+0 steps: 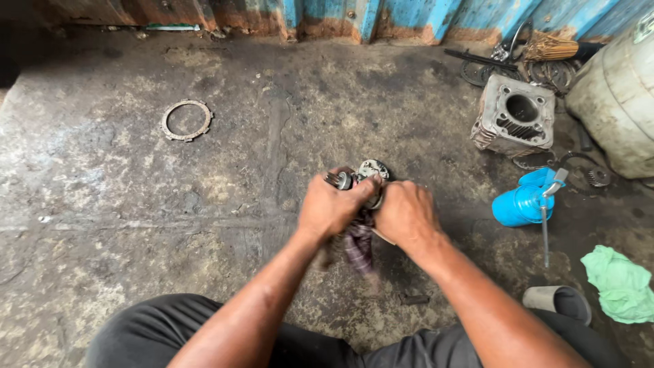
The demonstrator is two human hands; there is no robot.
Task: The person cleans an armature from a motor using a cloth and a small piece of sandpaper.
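A stained, oil-darkened concrete floor [204, 204] carries a toothed metal ring [186, 120] at left, a finned engine cylinder block [514, 117], a blue oil can [521, 204] and a crumpled green cloth [621, 285] at right.

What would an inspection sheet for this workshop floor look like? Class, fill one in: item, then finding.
Surface: stained concrete floor.
Job's things: small metal engine part and dark rag, gripped together.
Clutter: ring plate, engine cylinder, blue oil can, green cloth.
Hands: left hand and right hand, both closed on the part.
Cables: nothing seen.
Surroundings: blue corrugated wall, white drum.
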